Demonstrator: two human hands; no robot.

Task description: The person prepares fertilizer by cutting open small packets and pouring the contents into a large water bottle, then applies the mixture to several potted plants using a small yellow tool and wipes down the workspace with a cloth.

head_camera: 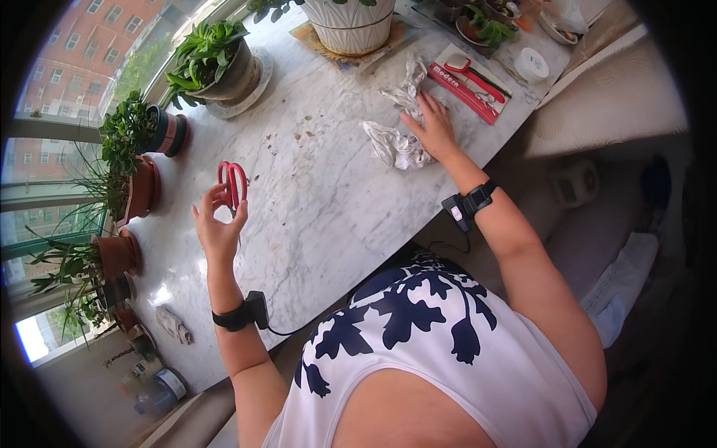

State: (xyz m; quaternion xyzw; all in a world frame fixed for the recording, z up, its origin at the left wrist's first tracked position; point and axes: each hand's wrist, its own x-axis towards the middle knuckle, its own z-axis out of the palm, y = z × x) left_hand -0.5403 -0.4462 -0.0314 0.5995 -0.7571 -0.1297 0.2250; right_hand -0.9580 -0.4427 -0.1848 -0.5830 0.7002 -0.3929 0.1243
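Observation:
My left hand (219, 227) is raised over the left part of the marble table (313, 246). It grips a pair of red-handled scissors (238, 185) between thumb and fingers, with the handle loops uppermost and the blades pointing down, partly hidden by the hand. Farther right, my right hand (434, 126) rests on a crumpled white cloth (395, 147) on the tabletop. Its fingers are stretched over the cloth, and part of the cloth is covered; whether they pinch it is unclear. Just beyond these fingers lies a red-and-white packaging card (468, 84) showing red-handled scissors.
Potted plants line the window side, including a succulent in a grey pot (227, 75). A large white planter (350, 25) stands at the back. Near the right edge is a small white tub (531, 65). Dry leaf bits (302, 135) lie mid-table; a grey rag (173, 325) lies left.

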